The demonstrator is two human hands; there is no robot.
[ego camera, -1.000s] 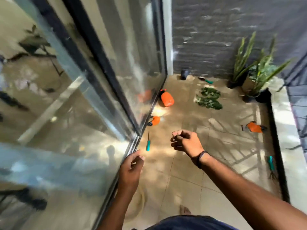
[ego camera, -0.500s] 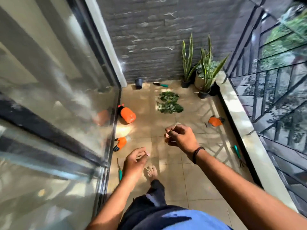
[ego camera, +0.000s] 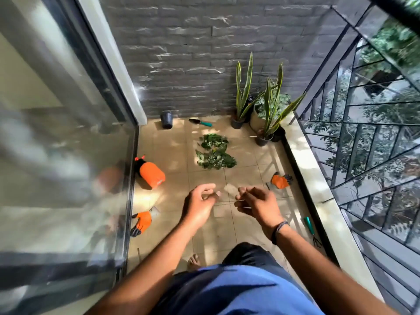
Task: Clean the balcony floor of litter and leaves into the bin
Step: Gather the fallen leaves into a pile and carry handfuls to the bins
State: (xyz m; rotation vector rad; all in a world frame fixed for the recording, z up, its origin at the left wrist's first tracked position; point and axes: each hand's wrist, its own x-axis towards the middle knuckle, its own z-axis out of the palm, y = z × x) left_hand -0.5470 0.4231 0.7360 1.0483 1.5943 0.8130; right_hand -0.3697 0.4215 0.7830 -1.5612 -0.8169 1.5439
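Note:
A pile of green leaves (ego camera: 214, 153) lies on the beige floor tiles (ego camera: 172, 196) near the far wall. My left hand (ego camera: 200, 203) and my right hand (ego camera: 259, 201) hover side by side at mid-height, well short of the pile. The left hand's fingers are loosely curled and hold nothing. The right hand's fingers are half curled, with thin pale slivers at the fingertips; whether they are held I cannot tell. A small black pot (ego camera: 166, 120) stands against the grey wall.
On the floor are an orange sprayer bottle (ego camera: 151, 173), orange gloves (ego camera: 142, 221) (ego camera: 280, 180), a teal trowel (ego camera: 200, 122) and a teal hand rake (ego camera: 310, 226). Potted snake plants (ego camera: 263, 133) fill the far right corner. A glass door (ego camera: 68, 155) bounds the left, a stone ledge (ego camera: 318, 189) and railing the right.
The view has swung from the glass door to the balcony floor. My left hand rose and moved right, level with my right hand. I have stepped forward.

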